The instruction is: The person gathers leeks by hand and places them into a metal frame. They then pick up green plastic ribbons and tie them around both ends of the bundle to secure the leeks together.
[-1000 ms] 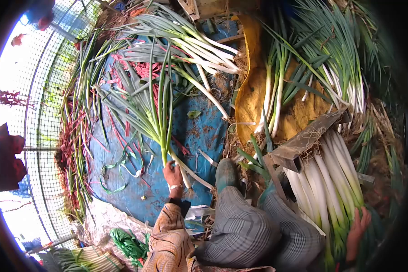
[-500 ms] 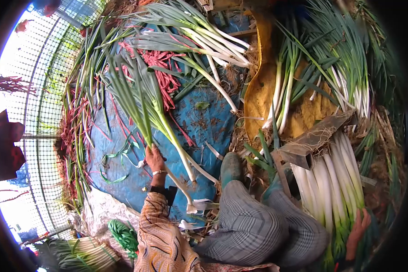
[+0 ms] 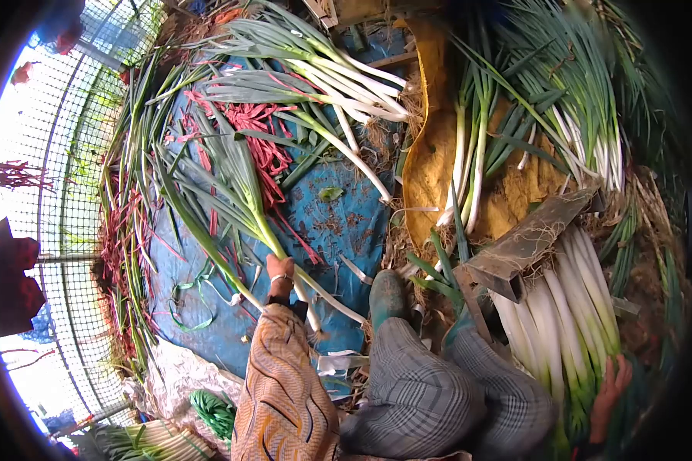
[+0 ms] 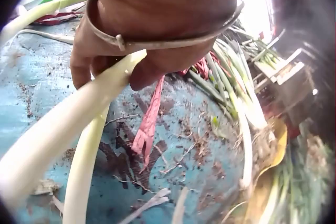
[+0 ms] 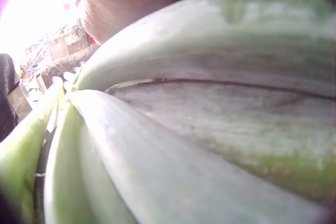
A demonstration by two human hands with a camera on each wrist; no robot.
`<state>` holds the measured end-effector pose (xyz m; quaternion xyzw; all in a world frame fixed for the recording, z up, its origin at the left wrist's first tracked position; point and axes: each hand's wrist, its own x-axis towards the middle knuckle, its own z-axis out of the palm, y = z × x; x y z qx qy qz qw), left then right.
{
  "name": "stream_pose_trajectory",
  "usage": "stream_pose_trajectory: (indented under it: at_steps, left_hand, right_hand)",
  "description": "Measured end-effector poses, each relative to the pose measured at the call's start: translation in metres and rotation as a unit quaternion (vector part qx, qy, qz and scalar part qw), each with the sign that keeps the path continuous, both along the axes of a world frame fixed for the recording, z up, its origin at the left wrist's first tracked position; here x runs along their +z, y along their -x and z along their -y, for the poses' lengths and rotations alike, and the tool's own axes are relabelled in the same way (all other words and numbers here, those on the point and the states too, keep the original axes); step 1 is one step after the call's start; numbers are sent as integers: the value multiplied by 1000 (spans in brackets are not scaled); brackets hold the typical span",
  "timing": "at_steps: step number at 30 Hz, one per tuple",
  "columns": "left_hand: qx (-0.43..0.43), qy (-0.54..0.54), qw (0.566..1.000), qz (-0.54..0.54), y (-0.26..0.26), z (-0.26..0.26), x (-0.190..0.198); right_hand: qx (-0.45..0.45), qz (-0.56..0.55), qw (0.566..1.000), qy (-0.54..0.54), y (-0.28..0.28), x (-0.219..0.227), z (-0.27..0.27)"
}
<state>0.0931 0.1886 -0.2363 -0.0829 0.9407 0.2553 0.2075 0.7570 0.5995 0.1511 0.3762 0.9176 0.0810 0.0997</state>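
In the head view, my left hand [image 3: 281, 270] grips a leek [image 3: 263, 227] by its pale stalk, green leaves spreading up and left. Left wrist view: thumb and curled fingers are round the stalk, and a second pale stalk [image 4: 84, 176] runs beneath. Another leek [image 3: 221, 265] lies just left of this hand, its lower end behind the sleeve. At the lower right, my right hand [image 3: 609, 396] rests against the green part of a leek bundle [image 3: 550, 330], fingers fairly straight. Close leaves [image 5: 173, 140] fill most of the right wrist view, hiding those fingers.
Blue sheeting [image 3: 323, 200] covers the ground, with pink strips [image 3: 265, 154] and more leeks [image 3: 354, 84] on it. A metal trough [image 3: 530, 238] stands at the bundle's root end. Yellow sheeting [image 3: 430, 154] bears loose leeks. Green twine [image 3: 211, 411] lies lower left; a mesh fence [image 3: 69, 215] rises beyond.
My left hand went left with one leek, let it go there, then came back right and gripped another leek's stalk. My right hand has stayed at the bundle.
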Motion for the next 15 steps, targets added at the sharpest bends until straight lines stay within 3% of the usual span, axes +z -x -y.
stream_pose_trajectory:
  at_steps: [1,3,5,7,10,13,15]
  left_hand:
    - [5,-52,998,35,4,17,-6]
    - [157,-247,954,68,-23,16,49]
    - [162,-240,956,50,-49,29,75]
    - [186,-306,931,67,-78,21,122]
    - [199,-339,918,45,-117,27,161]
    - [167,-416,894,-19,-153,46,179]
    - [150,-455,876,-59,-163,47,212]
  right_hand:
    - [3,-1,1000,-9,-1,-2,0]
    - [0,-5,1000,-21,2,-2,3]
    - [-11,-7,1000,-26,13,2,6]
    - [7,-20,999,-38,16,1,6]
    - [10,-46,999,-19,26,7,10]
    - [24,-61,998,-14,31,10,9]
    - [33,-69,997,-18,30,11,11]
